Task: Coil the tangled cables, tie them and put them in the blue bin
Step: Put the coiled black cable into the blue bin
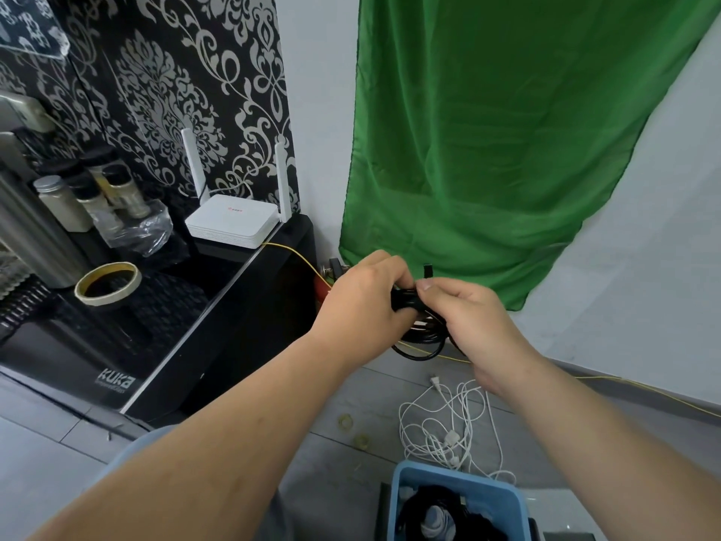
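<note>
We held the black cable in both hands, up above the blue bin and a little to its far left. Our left hand was curled round the bunched top of the coil, and our right hand pinched the same bunch from the other side, thumb tip showing on top. The two hands were touching or nearly so. The cable's loops hung below our hands, over the floor beyond the bin, and one black end stood up just behind our right thumb. The bin sat at the lower edge of what we saw, with dark coiled cable already lying in it. Just beyond the bin, touching or almost touching its far rim, a loose tangle of white cables lay spread on the floor. To the far left of the bin two small yellowish rings lay on the tiles. A thin yellow wire ran across the floor farther out than the white tangle. Behind all of this, well beyond the bin, a green cloth hung against the wall. Far off to the bin's left stood a black cabinet carrying a white router and a roll of tape.
</note>
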`<state>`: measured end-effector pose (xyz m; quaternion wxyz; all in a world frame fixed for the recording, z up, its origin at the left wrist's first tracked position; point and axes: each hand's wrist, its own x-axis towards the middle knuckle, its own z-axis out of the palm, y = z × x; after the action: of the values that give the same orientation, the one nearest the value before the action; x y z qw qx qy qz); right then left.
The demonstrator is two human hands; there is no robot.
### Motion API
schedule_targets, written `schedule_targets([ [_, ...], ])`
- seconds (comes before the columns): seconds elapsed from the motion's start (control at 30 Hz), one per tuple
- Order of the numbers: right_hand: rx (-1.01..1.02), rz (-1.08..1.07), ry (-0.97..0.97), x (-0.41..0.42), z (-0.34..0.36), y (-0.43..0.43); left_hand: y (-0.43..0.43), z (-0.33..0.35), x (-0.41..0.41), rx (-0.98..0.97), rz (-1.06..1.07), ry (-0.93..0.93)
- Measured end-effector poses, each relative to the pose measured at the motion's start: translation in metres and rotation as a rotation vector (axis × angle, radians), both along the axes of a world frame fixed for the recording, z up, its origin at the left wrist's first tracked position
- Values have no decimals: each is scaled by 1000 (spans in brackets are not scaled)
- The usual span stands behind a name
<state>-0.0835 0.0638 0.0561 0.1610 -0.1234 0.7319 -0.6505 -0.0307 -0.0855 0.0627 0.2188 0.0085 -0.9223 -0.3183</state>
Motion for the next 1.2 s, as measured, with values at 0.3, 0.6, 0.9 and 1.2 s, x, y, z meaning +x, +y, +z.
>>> schedule_targets([
  [0.3,-11,-50,9,-1,2,4,-3,2,-1,284,-75,-184],
  [0.6,73,70,43,-5,1,1,0,7,-2,527,-101,-139],
  [0.9,-33,63,-177,2,-1,6,-1,0,-4,348,-95,-78],
  [1.2,-138,95,-394,3,1,0,1,-2,-6,331,-96,-40],
])
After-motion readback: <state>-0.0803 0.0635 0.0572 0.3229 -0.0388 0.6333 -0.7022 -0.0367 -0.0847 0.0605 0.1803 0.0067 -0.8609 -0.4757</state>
